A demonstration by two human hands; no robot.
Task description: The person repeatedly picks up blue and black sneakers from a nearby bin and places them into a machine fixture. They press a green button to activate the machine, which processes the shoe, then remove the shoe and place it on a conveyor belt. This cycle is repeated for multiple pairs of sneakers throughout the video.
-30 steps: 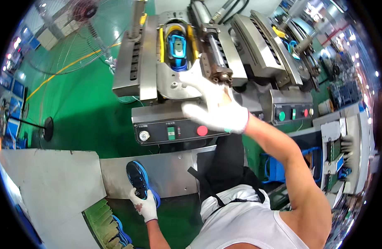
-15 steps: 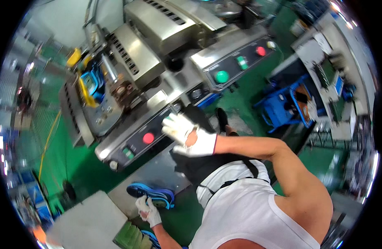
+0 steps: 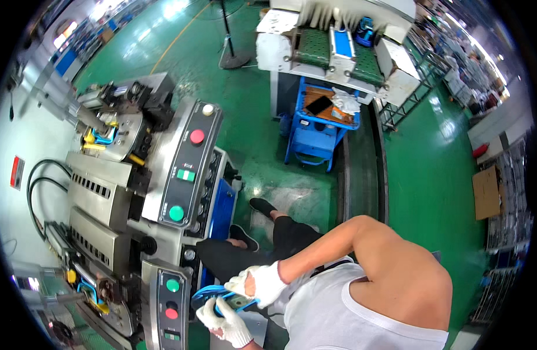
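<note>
Green floor (image 3: 420, 192) spreads beside metal machines (image 3: 93, 227); left hand (image 3: 226, 324) and right hand (image 3: 261, 284), both gloved, grip a blue shoe (image 3: 236, 301) between them

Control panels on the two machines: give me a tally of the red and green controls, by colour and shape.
Round green buttons: 2
Round red buttons: 2
Rectangular green switches: 2
Total: 6
</note>
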